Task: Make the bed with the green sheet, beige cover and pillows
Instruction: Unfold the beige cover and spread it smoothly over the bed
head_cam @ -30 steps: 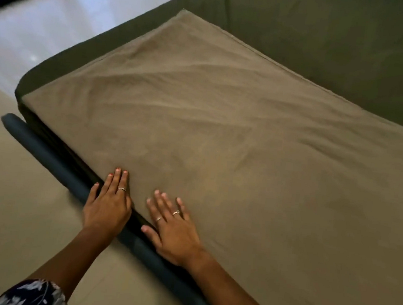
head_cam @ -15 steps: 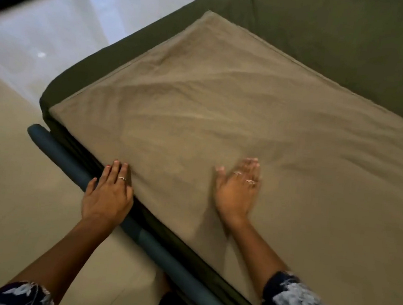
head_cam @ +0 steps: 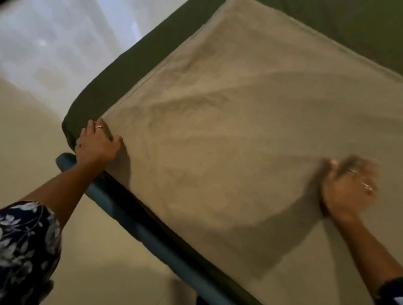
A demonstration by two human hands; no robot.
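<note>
A: Beige cover point(head_cam: 247, 122) where?
B: Spread flat on the green sheet point(head_cam: 119, 75), right under both hands. Green showing past the fingertips on the far side and on the left.

A: Left hand point(head_cam: 97, 142) doing what?
B: Holding the near corner of the cover. Fingers point(head_cam: 92, 127) bent over the edge, thumb out on top. Looks like a pinch on the cloth.

A: And the right hand point(head_cam: 347, 188)?
B: Lying palm down out on the middle of the cover. Too blurry to count fingers. Looks straight and close together, holding nothing.

A: How to do this bit well?
B: Hold the corner tight with the left. Slide the right flat and slow, away from the left fingers, toward the long bumps just past the right fingertips. Push the bumps out to the edge, not into a pile. Press soft, or risk dragging the whole cover crooked.

A: Anything to watch?
B: The edge by the left thumb. Line it up with the bed side above the blue rail point(head_cam: 161, 249). No pillows in sight, so probably next.
</note>
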